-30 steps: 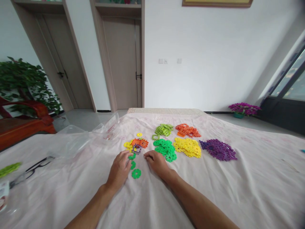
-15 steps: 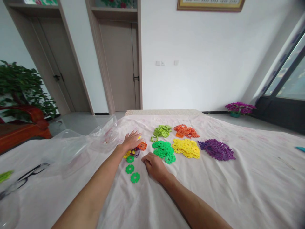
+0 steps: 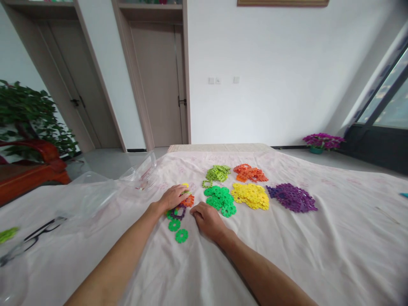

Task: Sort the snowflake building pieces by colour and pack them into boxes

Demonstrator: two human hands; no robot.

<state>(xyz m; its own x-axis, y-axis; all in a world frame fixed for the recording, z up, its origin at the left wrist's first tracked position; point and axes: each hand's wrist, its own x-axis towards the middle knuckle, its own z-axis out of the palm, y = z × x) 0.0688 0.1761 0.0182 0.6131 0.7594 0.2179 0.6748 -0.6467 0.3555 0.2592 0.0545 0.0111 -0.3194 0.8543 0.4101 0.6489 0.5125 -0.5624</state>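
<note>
My left hand (image 3: 174,198) lies palm down over a small mixed heap of plastic snap pieces, its fingers stretched across them. Orange pieces (image 3: 189,201) and a purple square piece (image 3: 178,212) show around it, with a bit of yellow beyond the fingertips. Two round green pieces (image 3: 181,236) lie nearer to me. My right hand (image 3: 208,220) rests on the cloth with curled fingers; whatever is inside them, if anything, is hidden. Just past it is a green pile (image 3: 219,198). Yellow (image 3: 251,195), purple (image 3: 295,198), lime (image 3: 218,173) and orange-red (image 3: 250,173) piles spread behind and to the right.
Clear plastic containers (image 3: 92,189) stand at the left of the cloth-covered table (image 3: 334,255). Eyeglasses (image 3: 43,228) and a lime piece (image 3: 8,234) lie at the near left. A thin stick (image 3: 387,215) is at the right.
My left hand has drawn back slightly toward me over the mixed heap, its fingers less spread. The purple square piece has shifted nearer and shows more. My right hand has stayed nearly still.
</note>
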